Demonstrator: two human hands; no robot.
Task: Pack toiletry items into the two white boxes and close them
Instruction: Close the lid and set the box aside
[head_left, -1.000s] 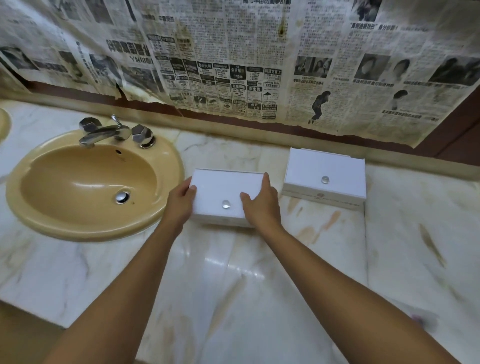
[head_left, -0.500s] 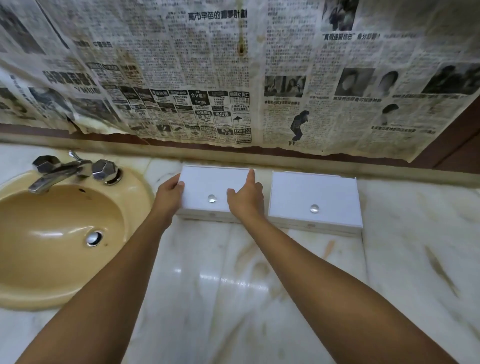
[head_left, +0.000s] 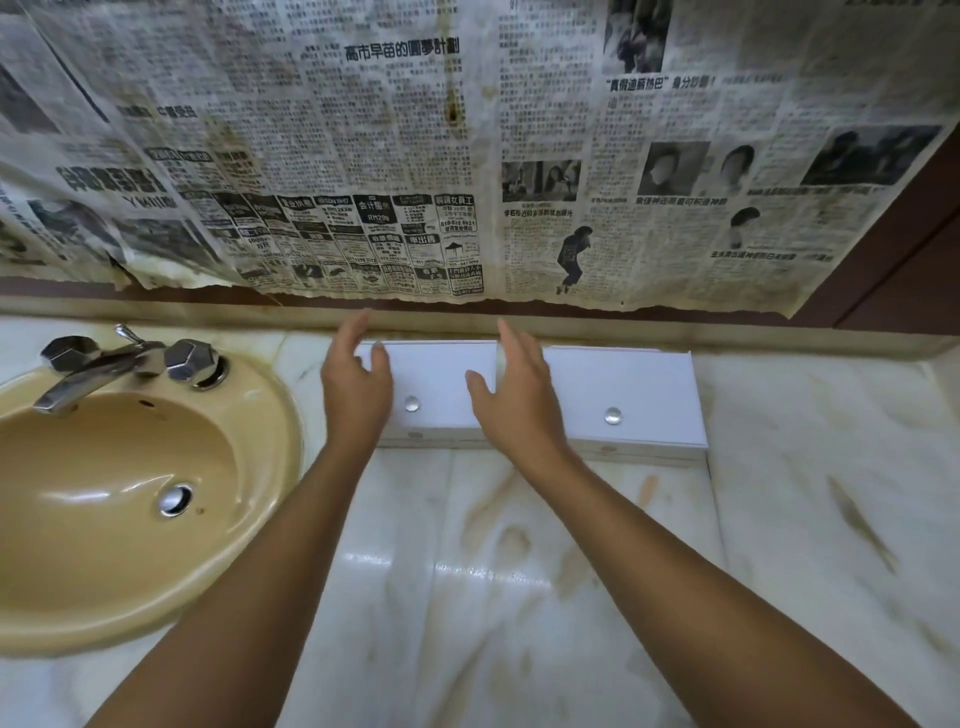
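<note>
Both hands (head_left: 358, 384) lifted off left box (head_left: 441, 384), fingers (head_left: 511, 348) spread

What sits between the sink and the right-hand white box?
In the head view, the left white box sits between the sink and the right white box, with both open hands over it: left hand, right hand.

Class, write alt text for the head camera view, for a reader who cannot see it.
Two open hands, left hand and right hand, hover over the left white box, which sits closed beside the right white box against the back of a marble counter. A tan sink lies left; newspaper covers the wall.
</note>
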